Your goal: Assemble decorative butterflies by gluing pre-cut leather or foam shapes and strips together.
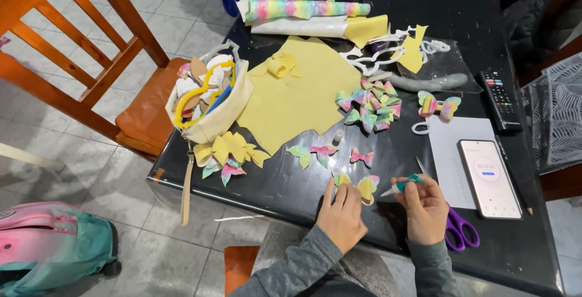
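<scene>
At the near table (291, 194) edge, my left hand (342, 212) presses flat on a yellow-and-rainbow bow (364, 186), fingers together pinning its left wing, while my right hand (424, 209) pinches a small glue tube (405, 183), nozzle aimed at the bow's middle. Best kept steady, I judge: bow held still, a small dab at the centre fold. Purple scissors (461, 229) lie under my right wrist, a phone (489, 177) on white paper (451, 151) just beside. Beyond, loose bows (370, 108) crowd a yellow sheet (297, 94); a pouch (212, 100), a roll (303, 10) and a remote (498, 98) sit farther off.
</scene>
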